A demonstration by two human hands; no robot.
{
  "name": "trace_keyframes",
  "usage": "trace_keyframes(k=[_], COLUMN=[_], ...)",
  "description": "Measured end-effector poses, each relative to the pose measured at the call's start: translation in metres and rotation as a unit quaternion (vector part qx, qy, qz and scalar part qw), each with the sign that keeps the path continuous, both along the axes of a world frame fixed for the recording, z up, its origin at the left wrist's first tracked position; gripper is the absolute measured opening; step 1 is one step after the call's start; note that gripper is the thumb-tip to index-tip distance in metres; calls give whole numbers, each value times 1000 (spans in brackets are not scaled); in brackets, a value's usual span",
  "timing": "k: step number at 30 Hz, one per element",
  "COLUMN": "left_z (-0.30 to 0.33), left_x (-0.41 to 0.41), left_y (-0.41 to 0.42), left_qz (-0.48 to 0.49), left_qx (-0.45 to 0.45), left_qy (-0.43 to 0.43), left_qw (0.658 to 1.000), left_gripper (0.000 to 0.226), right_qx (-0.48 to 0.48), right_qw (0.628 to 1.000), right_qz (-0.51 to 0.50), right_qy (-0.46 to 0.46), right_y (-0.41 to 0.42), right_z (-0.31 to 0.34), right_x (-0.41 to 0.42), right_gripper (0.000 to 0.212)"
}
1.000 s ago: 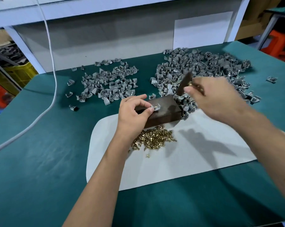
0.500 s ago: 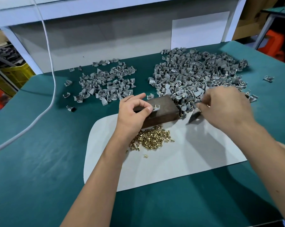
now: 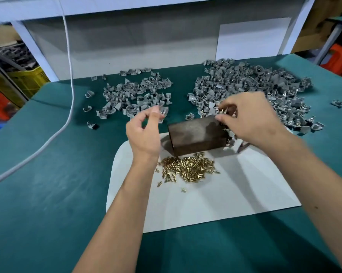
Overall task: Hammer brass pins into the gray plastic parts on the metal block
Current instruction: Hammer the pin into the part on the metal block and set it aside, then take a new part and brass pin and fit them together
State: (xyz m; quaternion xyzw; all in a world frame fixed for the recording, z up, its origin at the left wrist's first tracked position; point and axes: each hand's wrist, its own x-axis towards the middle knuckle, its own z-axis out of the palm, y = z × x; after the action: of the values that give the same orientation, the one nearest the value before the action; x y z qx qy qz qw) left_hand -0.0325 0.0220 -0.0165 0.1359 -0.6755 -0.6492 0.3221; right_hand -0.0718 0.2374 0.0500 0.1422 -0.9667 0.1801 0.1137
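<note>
On green table [image 3: 48, 194], white mat [image 3: 215, 203], gray wall [image 3: 136, 46]

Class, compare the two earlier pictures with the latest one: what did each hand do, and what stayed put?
The left hand lifted off the metal block, carrying the gray part it pinches toward the smaller pile. The right hand set down the hammer beside the block and now picks at parts at the larger pile. The block's top is now bare. Block, brass pins and white sheet stayed.

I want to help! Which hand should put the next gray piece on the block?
Right hand: it is already over the big pile of gray plastic parts, beside the dark metal block.
</note>
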Motion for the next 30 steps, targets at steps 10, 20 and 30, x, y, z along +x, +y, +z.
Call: trace_keyframes(k=[10,20,30], left_z=[-14,-14,-18], left_x=[-13,-14,-11], left_y=[-21,-23,-26], left_qz=[145,153,112], left_qx=[135,139,41], left_qy=[-12,-6,-61], left_qw=[980,978,991], left_gripper=[29,25,10], right_qx=[13,130,18], right_qw=[999,970,980], right_qz=[26,190,193], right_qy=[-29,-79,-53], right_y=[-32,-149,-157], right_z=[9,-14,-15], right_x=[-42,-50,-40], right_gripper=[16,29,31])
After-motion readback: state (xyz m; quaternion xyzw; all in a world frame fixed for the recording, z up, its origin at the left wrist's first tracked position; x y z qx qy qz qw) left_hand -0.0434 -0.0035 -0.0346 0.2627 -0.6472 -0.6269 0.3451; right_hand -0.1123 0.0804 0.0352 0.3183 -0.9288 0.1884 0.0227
